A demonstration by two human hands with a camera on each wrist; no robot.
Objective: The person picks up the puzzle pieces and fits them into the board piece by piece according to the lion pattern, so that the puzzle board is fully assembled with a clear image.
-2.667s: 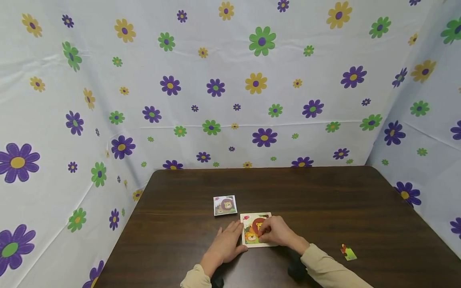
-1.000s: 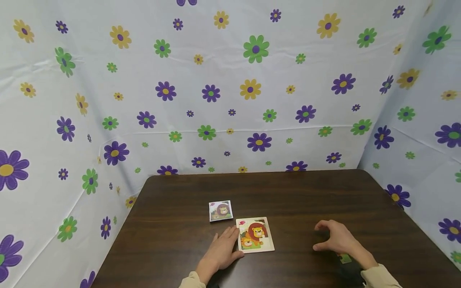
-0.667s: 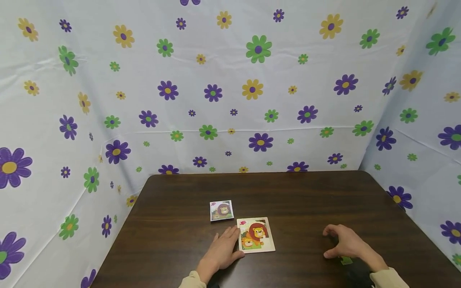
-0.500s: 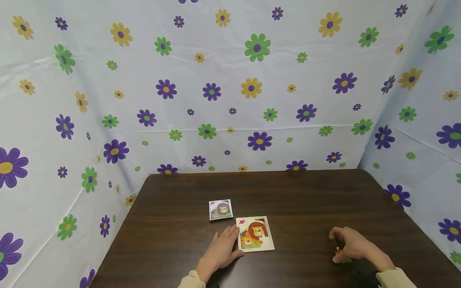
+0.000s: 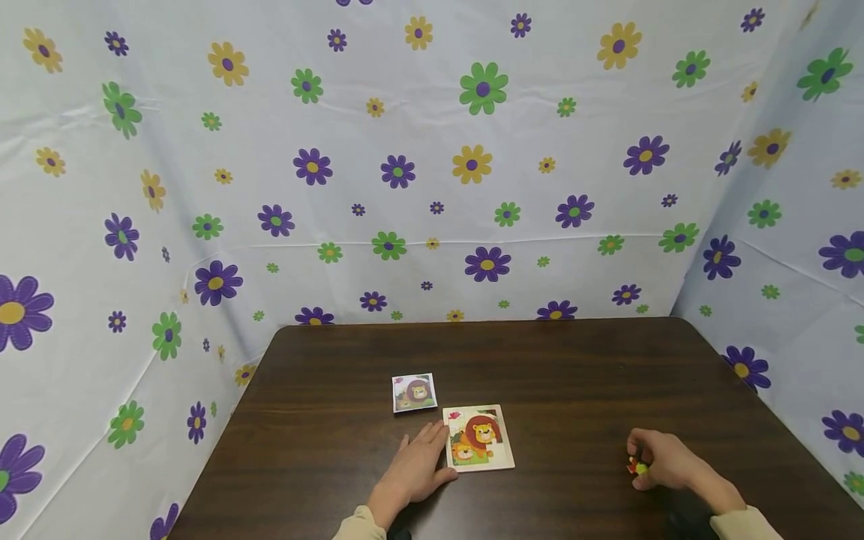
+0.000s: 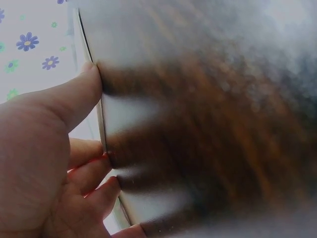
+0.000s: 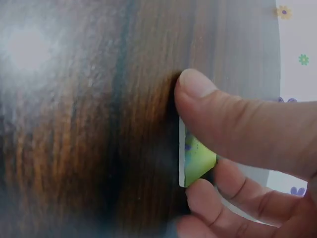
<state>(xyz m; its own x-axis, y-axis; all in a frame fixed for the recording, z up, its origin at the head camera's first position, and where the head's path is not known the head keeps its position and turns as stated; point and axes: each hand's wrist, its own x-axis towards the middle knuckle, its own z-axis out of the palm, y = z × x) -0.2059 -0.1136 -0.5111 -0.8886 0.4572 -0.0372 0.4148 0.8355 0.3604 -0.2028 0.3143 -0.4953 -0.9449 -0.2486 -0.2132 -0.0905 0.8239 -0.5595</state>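
My right hand [image 5: 667, 461] is at the right of the table, its thumb and fingers curled about a green and red puzzle piece [image 5: 637, 466]. In the right wrist view the green puzzle piece [image 7: 199, 161] lies at the table surface between thumb and fingertips, which partly cover it. My left hand [image 5: 415, 466] rests flat, fingers extended, beside the left edge of a square wooden puzzle board [image 5: 501, 459]. Lion pieces [image 5: 479, 433] fill most of that board; its lower right part shows bare wood. The left wrist view shows the left hand's thumb and fingertips on the table.
A square card [image 5: 414, 394] with a faded lion picture lies behind and left of the board. The dark wooden table [image 5: 553, 375] runs back to a white flowered cloth [image 5: 405, 112], which also hangs at both sides.
My right hand has left the puzzle board, moved right to the loose puzzle piece and brought its thumb and fingers together round it. The left hand has stayed by the board.
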